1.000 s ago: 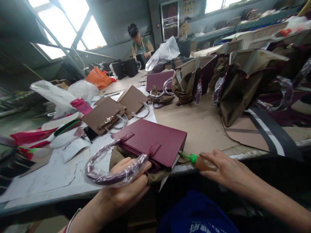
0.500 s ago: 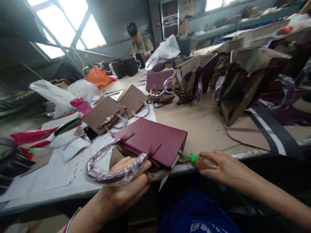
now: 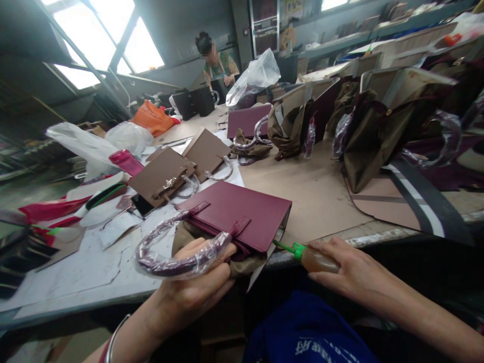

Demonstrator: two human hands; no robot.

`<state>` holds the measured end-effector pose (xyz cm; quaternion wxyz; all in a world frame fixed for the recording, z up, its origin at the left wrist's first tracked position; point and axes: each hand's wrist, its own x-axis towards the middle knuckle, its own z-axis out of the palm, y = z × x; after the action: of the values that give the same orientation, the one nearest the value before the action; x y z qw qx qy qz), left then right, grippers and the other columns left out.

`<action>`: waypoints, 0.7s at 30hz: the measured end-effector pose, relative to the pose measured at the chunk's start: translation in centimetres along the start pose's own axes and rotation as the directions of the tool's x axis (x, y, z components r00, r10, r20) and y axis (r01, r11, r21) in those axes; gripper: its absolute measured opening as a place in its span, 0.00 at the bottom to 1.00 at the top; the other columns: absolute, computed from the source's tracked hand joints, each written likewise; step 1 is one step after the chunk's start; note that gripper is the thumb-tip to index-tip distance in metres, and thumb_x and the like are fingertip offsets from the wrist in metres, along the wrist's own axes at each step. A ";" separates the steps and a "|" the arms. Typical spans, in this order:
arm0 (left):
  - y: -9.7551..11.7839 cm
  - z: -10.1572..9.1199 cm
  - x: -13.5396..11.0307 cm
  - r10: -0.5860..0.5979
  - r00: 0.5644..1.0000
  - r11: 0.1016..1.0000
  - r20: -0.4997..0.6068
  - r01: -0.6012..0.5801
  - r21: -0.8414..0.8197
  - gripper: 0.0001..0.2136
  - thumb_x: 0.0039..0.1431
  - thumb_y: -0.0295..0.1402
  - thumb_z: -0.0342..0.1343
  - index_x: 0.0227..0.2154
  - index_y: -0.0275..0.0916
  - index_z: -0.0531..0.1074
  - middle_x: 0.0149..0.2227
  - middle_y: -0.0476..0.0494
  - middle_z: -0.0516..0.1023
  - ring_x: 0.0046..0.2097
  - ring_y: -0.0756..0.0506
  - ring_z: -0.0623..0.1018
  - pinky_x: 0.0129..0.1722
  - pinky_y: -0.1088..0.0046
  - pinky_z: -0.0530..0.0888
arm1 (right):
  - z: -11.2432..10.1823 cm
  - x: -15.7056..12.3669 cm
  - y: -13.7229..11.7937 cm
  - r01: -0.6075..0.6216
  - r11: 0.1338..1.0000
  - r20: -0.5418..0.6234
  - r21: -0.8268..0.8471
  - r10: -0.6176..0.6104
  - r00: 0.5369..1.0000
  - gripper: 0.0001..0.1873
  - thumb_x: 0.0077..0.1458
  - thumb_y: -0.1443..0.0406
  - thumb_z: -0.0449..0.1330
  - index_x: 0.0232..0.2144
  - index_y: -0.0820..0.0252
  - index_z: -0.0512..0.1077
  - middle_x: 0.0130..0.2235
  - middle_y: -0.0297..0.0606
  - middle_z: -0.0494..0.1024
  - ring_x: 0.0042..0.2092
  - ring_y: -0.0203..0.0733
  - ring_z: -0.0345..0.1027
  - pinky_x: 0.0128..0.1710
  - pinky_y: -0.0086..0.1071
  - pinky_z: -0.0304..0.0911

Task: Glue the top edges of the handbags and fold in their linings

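Observation:
A maroon handbag (image 3: 242, 212) lies flat at the near edge of the table (image 3: 321, 196). Its curved handle (image 3: 166, 262) is wrapped in clear plastic. My left hand (image 3: 196, 287) is closed on the bag's near end, with the wrapped handle lying across my fingers. My right hand (image 3: 348, 269) grips a small squeeze bottle (image 3: 313, 258) with a green nozzle. The nozzle tip touches the bag's open side edge, where the brown lining shows.
Two brown handbags (image 3: 166, 174) lie behind the maroon one. More maroon bags stuffed with brown paper (image 3: 374, 121) stand at the right. Plastic bags, an orange bag (image 3: 151, 118) and red and white offcuts crowd the left. Another person (image 3: 215, 63) works at the far end.
The view has tipped a little, so both hands and the bag sit slightly lower and nearer. The bottle's nozzle stays at the bag's side edge. Neither grip has changed.

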<state>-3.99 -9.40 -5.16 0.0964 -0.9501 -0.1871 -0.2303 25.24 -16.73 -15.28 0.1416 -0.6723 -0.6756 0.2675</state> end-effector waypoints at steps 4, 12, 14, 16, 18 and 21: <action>0.1 -0.4 0.3 0.025 0.999 0.999 0.021 -0.025 0.025 0.08 0.60 0.27 0.48 0.27 0.37 0.68 0.39 0.46 0.78 0.41 0.47 0.77 0.48 0.68 0.73 | 0.2 -0.4 -0.5 0.010 1.000 -0.027 0.008 -0.010 1.000 0.22 0.51 0.58 0.58 0.50 0.50 0.68 0.42 0.39 0.70 0.40 0.45 0.69 0.44 0.40 0.63; 0.1 -0.4 0.6 0.029 0.999 0.999 0.018 -0.029 0.024 0.09 0.61 0.27 0.47 0.26 0.37 0.68 0.37 0.47 0.79 0.38 0.46 0.78 0.42 0.68 0.75 | 0.0 -1.3 -2.0 -0.033 0.999 0.034 0.007 0.033 0.999 0.24 0.50 0.57 0.59 0.51 0.48 0.67 0.43 0.39 0.69 0.41 0.45 0.69 0.44 0.40 0.65; 0.1 -0.3 0.5 0.021 1.000 1.000 0.017 -0.022 0.018 0.09 0.61 0.28 0.48 0.25 0.37 0.68 0.38 0.47 0.79 0.39 0.46 0.78 0.43 0.67 0.75 | 0.0 -1.6 -2.3 -0.022 1.000 0.029 0.016 0.022 0.999 0.23 0.50 0.57 0.59 0.50 0.47 0.67 0.44 0.39 0.69 0.41 0.45 0.69 0.43 0.41 0.65; 0.1 -0.3 0.5 0.023 1.000 1.000 0.016 -0.024 0.021 0.09 0.61 0.28 0.48 0.25 0.37 0.68 0.38 0.47 0.79 0.39 0.46 0.78 0.43 0.67 0.75 | 0.0 -1.9 -2.6 -0.011 0.999 0.025 0.034 0.010 1.000 0.24 0.50 0.58 0.59 0.51 0.46 0.67 0.44 0.39 0.69 0.40 0.45 0.69 0.43 0.40 0.65; 0.1 -0.4 0.5 0.034 0.999 0.999 0.023 -0.034 0.019 0.09 0.60 0.28 0.48 0.25 0.37 0.68 0.37 0.46 0.79 0.38 0.46 0.78 0.40 0.67 0.76 | 0.1 -2.1 -2.8 0.009 0.998 0.036 0.061 -0.011 0.999 0.24 0.50 0.58 0.59 0.51 0.45 0.66 0.44 0.38 0.69 0.40 0.44 0.69 0.43 0.40 0.66; 0.2 -0.5 0.6 0.037 0.999 0.999 0.016 -0.037 0.008 0.10 0.61 0.27 0.47 0.24 0.37 0.68 0.37 0.46 0.79 0.37 0.46 0.78 0.37 0.67 0.76 | 0.0 -2.6 -3.4 0.016 0.995 0.063 0.097 -0.022 0.998 0.25 0.50 0.58 0.59 0.52 0.45 0.65 0.44 0.37 0.68 0.40 0.44 0.69 0.43 0.40 0.66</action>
<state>-3.67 -9.50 -4.49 0.1032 -0.9547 -0.1712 -0.2204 22.57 -19.08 -12.98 0.1546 -0.6495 -0.6724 0.3195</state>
